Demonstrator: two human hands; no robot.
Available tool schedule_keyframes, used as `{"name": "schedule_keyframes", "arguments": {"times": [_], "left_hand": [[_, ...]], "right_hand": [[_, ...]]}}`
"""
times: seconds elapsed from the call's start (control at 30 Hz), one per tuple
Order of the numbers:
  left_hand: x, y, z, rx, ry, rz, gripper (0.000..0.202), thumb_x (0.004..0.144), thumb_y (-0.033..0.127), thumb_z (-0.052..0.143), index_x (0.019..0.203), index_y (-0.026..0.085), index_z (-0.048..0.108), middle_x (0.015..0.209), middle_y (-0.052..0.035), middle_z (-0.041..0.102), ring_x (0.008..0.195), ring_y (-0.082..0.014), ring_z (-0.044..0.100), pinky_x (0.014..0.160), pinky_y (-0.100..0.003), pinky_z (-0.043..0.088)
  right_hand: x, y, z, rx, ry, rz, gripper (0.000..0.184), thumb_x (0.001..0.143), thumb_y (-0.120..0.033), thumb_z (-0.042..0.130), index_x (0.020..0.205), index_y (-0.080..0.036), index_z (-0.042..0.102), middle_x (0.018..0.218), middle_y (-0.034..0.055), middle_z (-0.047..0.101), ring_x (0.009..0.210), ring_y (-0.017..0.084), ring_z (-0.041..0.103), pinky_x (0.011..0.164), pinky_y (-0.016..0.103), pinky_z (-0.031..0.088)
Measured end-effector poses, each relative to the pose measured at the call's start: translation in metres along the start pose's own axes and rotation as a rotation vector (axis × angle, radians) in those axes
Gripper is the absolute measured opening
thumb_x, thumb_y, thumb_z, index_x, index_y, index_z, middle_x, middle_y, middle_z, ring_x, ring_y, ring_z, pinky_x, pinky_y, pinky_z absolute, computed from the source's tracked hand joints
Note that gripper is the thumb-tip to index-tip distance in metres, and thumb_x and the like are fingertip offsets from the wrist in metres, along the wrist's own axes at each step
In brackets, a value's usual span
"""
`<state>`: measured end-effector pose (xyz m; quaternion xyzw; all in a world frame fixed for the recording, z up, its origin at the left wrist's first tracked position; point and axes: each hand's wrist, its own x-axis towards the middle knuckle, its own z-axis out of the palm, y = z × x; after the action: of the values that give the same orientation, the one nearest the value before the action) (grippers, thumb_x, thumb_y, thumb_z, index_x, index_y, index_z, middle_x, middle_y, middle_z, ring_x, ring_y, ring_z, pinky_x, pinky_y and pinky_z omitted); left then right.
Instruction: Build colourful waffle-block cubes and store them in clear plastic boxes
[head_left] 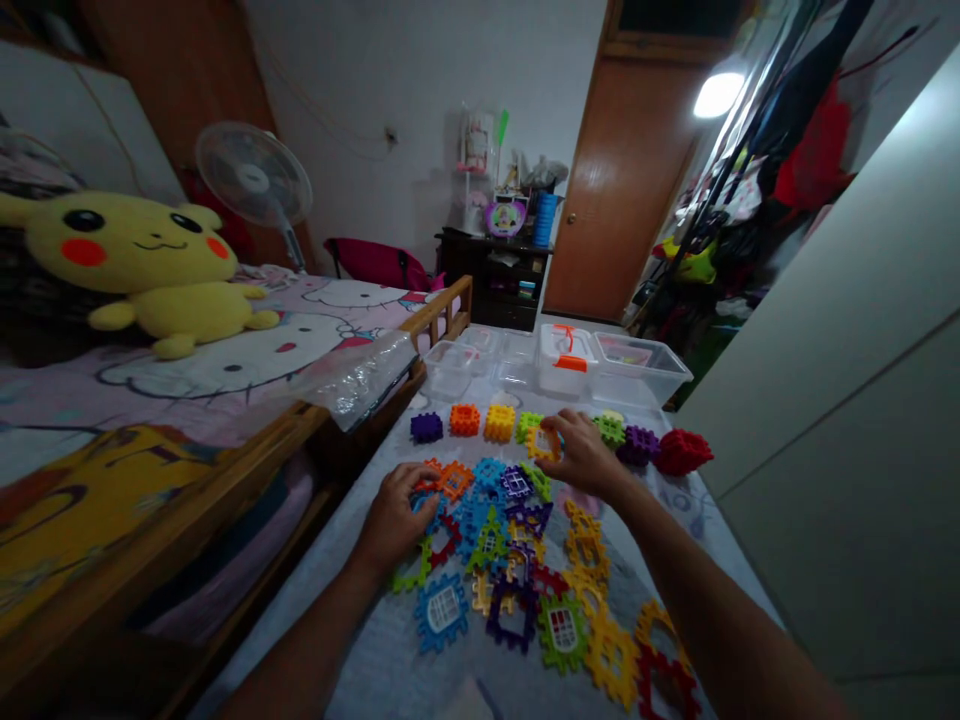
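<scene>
My right hand (581, 452) is closed on a yellow-orange square interlocking block (537, 443), pinched between thumb and fingers just above the row of sorted stacks. On the left, my left hand (397, 512) rests at the pile's edge with thumb and fingers apart, touching or close beside orange blocks (454, 481) and a blue block. The loose pile holds blue blocks (480, 520), a green triangle (489, 542), a purple square frame (513, 612), a blue window block (442, 612), a green window block (562, 633) and yellow blocks (611, 655).
Behind the pile stand stacks: purple (427, 428), orange (464, 420), yellow (499, 423), green (609, 430) and red (683, 452). Clear plastic boxes (641, 368) and an orange-handled lidded box (566, 360) line the far end. A wooden bed rail (300, 425) runs along the left.
</scene>
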<state>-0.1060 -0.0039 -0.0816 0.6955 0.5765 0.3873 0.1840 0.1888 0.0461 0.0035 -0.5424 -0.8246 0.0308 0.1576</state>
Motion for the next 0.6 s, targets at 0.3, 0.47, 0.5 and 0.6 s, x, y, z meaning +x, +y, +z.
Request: {"name": "schedule_keyframes", "arguments": {"times": [0.3,0.47,0.5,0.6], "left_hand": [[0.0,0.002,-0.001,-0.034,0.006,-0.032,0.021,0.075,0.026,0.057,0.093,0.021,0.067,0.103,-0.0066,0.064,0.103,-0.0255,0.059,0.095,-0.043,0.047],[0.001,0.002,-0.001,-0.036,0.023,-0.044,0.02,0.074,0.024,0.057,0.092,0.021,0.067,0.103,-0.0064,0.064,0.104,-0.0255,0.059,0.095,-0.043,0.046],[0.001,0.002,-0.001,-0.035,0.034,-0.048,0.02,0.075,0.024,0.056,0.091,0.021,0.067,0.103,-0.0064,0.064,0.104,-0.0253,0.059,0.095,-0.043,0.046],[0.001,0.001,-0.002,-0.017,0.072,-0.063,0.018,0.076,0.025,0.057,0.09,0.021,0.067,0.101,-0.006,0.064,0.102,-0.0252,0.059,0.095,-0.043,0.046]], "right_hand": [[0.089,-0.022,0.032,-0.083,-0.093,0.108,0.053,0.074,-0.046,0.07,0.119,-0.02,0.063,0.115,0.0107,0.06,0.107,0.028,0.051,0.089,0.037,0.037],[0.095,-0.019,0.044,-0.113,-0.137,0.13,0.047,0.072,-0.046,0.07,0.113,-0.021,0.066,0.113,0.0113,0.061,0.107,0.031,0.051,0.086,0.038,0.039],[0.095,-0.019,0.045,-0.115,-0.14,0.133,0.048,0.072,-0.045,0.07,0.113,-0.021,0.066,0.113,0.0117,0.061,0.108,0.031,0.051,0.086,0.039,0.039],[0.09,-0.019,0.042,-0.111,-0.123,0.131,0.06,0.073,-0.045,0.07,0.126,-0.02,0.059,0.122,0.0132,0.058,0.112,0.033,0.05,0.089,0.041,0.04]]}}
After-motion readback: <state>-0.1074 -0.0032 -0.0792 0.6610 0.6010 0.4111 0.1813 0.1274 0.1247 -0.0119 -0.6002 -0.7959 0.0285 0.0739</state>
